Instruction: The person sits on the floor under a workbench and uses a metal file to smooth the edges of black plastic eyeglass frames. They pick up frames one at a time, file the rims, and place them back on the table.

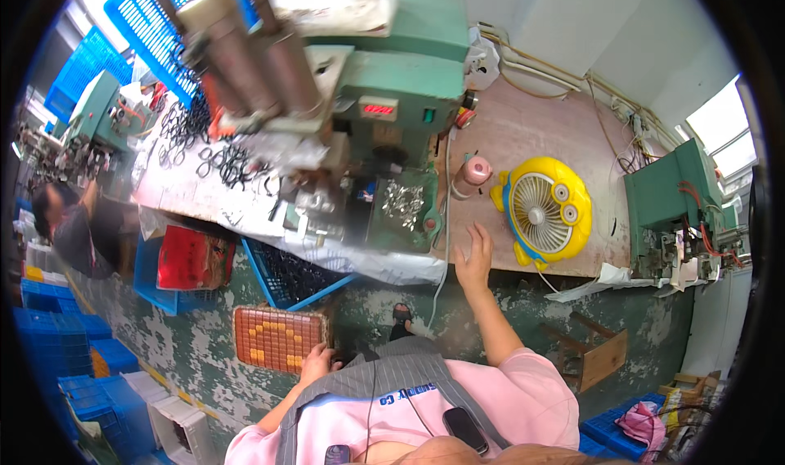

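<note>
Brown tiled seat (274, 338): long axis runs left-right.
Left hand (317, 363) is at its near right corner (grip: cannot tell); right hand (474, 265) is at the table (568, 121) edge, fingers apart.

Yellow with blue trim on the fan (541, 213) near the table's (523, 125) front edge. Green on the machines (413, 68), brown-and-orange checks on the seat (278, 340), grey pinstripes on the apron (401, 369).

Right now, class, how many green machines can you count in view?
3: the middle machine straight ahead, the left machine at far left, and the right machine at far right. More may be hidden.
</note>
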`<state>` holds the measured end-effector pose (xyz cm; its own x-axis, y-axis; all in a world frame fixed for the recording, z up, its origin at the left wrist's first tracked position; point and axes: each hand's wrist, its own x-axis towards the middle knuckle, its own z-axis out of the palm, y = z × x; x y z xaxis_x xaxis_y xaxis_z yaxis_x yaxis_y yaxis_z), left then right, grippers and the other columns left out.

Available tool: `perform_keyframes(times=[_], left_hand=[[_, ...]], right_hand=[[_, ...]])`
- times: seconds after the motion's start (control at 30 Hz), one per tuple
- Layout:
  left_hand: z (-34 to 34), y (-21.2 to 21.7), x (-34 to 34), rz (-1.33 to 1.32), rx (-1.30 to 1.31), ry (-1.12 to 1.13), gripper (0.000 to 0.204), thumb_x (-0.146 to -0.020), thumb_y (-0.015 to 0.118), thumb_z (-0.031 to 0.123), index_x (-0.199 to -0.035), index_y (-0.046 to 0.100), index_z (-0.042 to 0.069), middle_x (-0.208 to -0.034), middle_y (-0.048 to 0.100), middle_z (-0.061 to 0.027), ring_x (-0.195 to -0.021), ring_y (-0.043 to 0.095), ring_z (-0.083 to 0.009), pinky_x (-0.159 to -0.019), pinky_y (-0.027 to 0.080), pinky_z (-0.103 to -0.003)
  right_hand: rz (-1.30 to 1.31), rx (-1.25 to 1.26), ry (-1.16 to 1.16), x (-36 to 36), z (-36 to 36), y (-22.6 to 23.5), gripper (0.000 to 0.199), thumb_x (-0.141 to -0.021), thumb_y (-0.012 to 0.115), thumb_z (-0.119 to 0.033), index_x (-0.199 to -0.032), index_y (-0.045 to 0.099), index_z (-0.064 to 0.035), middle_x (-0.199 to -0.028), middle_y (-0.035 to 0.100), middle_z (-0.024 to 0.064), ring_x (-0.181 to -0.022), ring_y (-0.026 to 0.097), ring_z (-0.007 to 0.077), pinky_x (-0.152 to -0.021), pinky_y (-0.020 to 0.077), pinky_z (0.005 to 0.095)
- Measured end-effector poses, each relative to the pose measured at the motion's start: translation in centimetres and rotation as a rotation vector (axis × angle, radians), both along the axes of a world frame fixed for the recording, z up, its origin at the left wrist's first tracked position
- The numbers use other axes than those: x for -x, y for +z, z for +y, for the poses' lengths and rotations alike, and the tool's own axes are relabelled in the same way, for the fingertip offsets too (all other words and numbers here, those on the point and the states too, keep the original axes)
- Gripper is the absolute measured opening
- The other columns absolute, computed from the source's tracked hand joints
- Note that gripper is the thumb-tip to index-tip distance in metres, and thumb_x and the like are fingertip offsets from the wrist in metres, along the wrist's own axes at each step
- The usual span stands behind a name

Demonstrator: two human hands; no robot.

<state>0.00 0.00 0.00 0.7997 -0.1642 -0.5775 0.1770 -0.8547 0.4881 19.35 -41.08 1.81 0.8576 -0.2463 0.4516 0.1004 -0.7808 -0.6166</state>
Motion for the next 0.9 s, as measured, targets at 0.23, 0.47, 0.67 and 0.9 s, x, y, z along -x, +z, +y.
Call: perform_keyframes(times=[0.23, 0.47, 0.67, 0.9], left_hand=[[11.3, -4.3, 11.3, 0.091, 0.203, 0.289, 0.045, -0.083, 0.067, 0.035, -0.116, 0.062, 0.005, -0.113, 0.063, -0.0203, -0.108, 0.059, -0.0367, -0.089, 0.048, -0.045], [19.8, -7.5, 29.1, 0.461, -0.159, 0.272, 0.038, -0.084, 0.067, 0.024, -0.117, 0.063, 0.006, -0.108, 0.067, -0.0151, -0.094, 0.066, -0.0323, -0.077, 0.053, -0.042], [24.6, -7.4, 37.9, 0.663, 0.036, 0.579, 0.037, -0.084, 0.067, 0.022, -0.117, 0.063, 0.006, -0.108, 0.067, -0.0140, -0.092, 0.066, -0.0306, -0.075, 0.054, -0.041], [26.1, -7.5, 31.2, 0.708, 0.170, 0.697, 0.037, -0.083, 0.067, 0.019, -0.118, 0.062, 0.006, -0.107, 0.067, -0.0127, -0.089, 0.067, -0.0286, -0.072, 0.054, -0.040]], right_hand=[[-0.018, 0.119, 0.162, 5.4, 9.2, 4.3, 0.037, -0.077, 0.067, -0.003, -0.113, 0.057, -0.0025, -0.120, 0.055, 0.0163, -0.110, 0.054, 0.0362, -0.094, 0.0443, 0.0420], [1.227, 0.578, 0.867, 23.6, 17.9, -9.2, 0.036, -0.084, 0.059, -0.031, -0.114, 0.062, -0.0104, -0.114, 0.060, 0.0198, -0.109, 0.057, 0.0363, -0.092, 0.0481, 0.0460], [1.357, 0.504, 0.450, 27.8, 19.9, -12.4, 0.041, -0.081, 0.069, -0.037, -0.115, 0.063, -0.0144, -0.118, 0.062, 0.0187, -0.108, 0.059, 0.0402, -0.092, 0.0470, 0.0502], [1.365, 0.355, 0.520, 24.8, 20.3, -12.5, 0.040, -0.076, 0.074, -0.038, -0.105, 0.067, -0.0118, -0.099, 0.069, 0.0145, -0.095, 0.066, 0.0324, -0.082, 0.0524, 0.0389]])
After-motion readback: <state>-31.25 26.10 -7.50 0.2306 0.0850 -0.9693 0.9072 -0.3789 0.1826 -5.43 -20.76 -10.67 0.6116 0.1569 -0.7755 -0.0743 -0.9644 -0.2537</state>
